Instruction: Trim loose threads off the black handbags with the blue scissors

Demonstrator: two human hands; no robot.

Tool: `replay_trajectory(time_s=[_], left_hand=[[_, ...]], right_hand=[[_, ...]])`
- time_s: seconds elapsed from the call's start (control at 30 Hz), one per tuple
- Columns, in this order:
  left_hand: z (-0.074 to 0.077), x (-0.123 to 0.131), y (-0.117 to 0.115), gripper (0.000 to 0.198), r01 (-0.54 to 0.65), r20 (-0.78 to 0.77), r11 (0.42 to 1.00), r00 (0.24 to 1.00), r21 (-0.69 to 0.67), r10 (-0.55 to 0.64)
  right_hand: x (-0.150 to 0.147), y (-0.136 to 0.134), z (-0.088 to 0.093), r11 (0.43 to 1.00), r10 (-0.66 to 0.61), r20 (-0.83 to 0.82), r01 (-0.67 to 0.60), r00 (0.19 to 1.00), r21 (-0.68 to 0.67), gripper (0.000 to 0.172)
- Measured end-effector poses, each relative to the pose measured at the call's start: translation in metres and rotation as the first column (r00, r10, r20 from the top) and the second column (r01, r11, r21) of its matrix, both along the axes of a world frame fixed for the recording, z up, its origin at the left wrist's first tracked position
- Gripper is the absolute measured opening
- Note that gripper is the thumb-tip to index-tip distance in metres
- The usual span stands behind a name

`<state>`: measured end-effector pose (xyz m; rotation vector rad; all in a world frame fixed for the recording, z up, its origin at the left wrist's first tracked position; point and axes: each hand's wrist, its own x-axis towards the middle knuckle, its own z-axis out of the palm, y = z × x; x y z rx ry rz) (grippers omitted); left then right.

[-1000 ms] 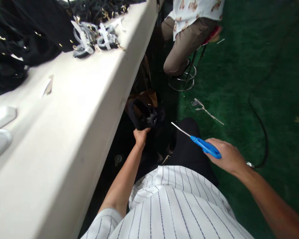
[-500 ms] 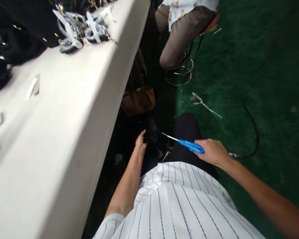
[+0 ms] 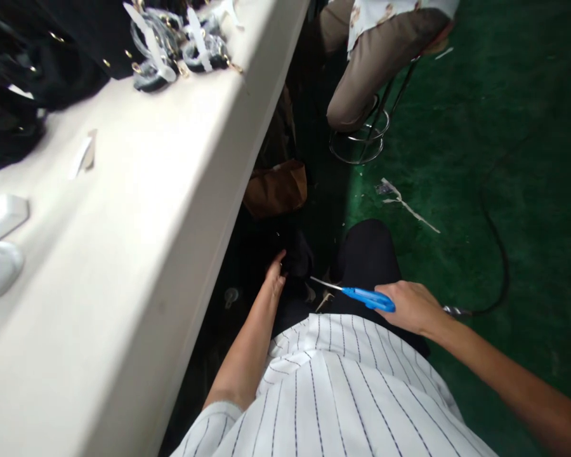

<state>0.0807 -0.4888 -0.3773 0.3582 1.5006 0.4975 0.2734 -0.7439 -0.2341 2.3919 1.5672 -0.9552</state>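
Note:
My right hand point(image 3: 409, 306) is closed round a blue tool point(image 3: 368, 298) with a thin metal tip and a dark cord behind the hand. The tip points left, toward a black cloth-like item point(image 3: 299, 255) over my lap. Beside the table edge, my left hand point(image 3: 276, 273) is closed on that black item, its thumb showing and the other fingers mostly hidden in shadow. Whether the tip touches the item cannot be made out.
A white table point(image 3: 137, 254) fills the left side, bearing black bags point(image 3: 61, 63), wrapped straps point(image 3: 202, 47) and white objects point(image 3: 2, 219). A brown bag point(image 3: 278, 189) lies below it. A seated person's leg point(image 3: 371, 70) and stool point(image 3: 361, 147) are ahead.
The view has shifted, so the table and stool appear farther right. The blue tool's tip sits lower relative to the black item. Both hands keep their hold.

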Motion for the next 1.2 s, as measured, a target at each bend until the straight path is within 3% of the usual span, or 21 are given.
replay_trajectory(time_s=[0.1,0.2,0.6,0.77,0.93,1.1,1.2], left_hand=[[-0.001,-0.001,0.001,0.021,-0.02,-0.011,1.0,1.0,-0.006,0.02],[-0.002,-0.002,0.004,0.021,-0.024,0.002,1.0,1.0,-0.019,0.024],[-0.005,-0.005,0.008,0.026,-0.016,0.076,1.0,0.997,-0.021,0.018],[-0.007,-0.007,0.006,0.017,-0.023,0.078,1.0,0.997,-0.013,0.024],[-0.01,-0.011,0.004,0.023,0.015,0.037,1.0,0.999,0.013,-0.015],[-0.008,-0.013,-0.008,0.03,0.099,-0.033,0.992,0.995,0.073,-0.097],[-0.008,-0.014,-0.019,0.036,0.17,-0.066,0.978,0.984,0.122,-0.163]], right_hand=[[0.006,-0.004,-0.002,0.998,-0.057,0.07,0.057,0.996,0.0,0.015],[0.009,-0.006,-0.001,0.999,0.006,0.025,-0.005,1.0,-0.039,0.019],[0.006,-0.003,0.001,1.0,0.014,0.113,-0.014,0.993,-0.005,0.017],[0.002,-0.001,0.004,0.999,0.036,0.082,-0.034,0.996,-0.023,0.016],[0.007,-0.004,0.005,0.997,0.078,0.023,-0.078,0.997,-0.01,0.017],[0.017,0.004,0.004,0.991,-0.111,0.136,0.099,0.985,0.09,0.019],[0.005,0.012,-0.001,0.993,-0.066,0.127,0.052,0.99,0.11,0.021]])
